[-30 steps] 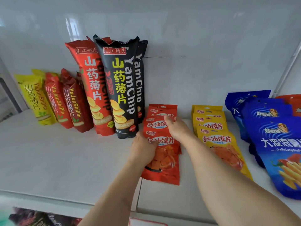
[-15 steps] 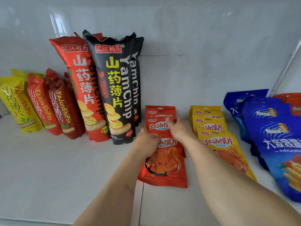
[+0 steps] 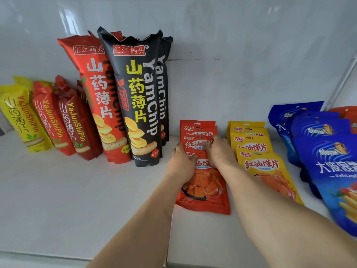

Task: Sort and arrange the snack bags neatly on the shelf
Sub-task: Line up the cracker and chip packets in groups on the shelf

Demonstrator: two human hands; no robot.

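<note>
On the white shelf [image 3: 58, 200], near its middle, a row of flat red snack bags [image 3: 204, 192] lies overlapped, running back to the wall. Both hands rest on this row: the left hand [image 3: 180, 163] lies over the front bag's left edge, the right hand [image 3: 218, 151] on the bag behind it; whether the fingers grip or only press cannot be told. Just right lie yellow bags [image 3: 264, 167], then blue bags [image 3: 332, 167]. Tall black bags [image 3: 139, 105] and a tall red bag [image 3: 100, 101] lean against the wall at left.

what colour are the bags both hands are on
Red bags, with white lettering, shown in the head view.
</note>
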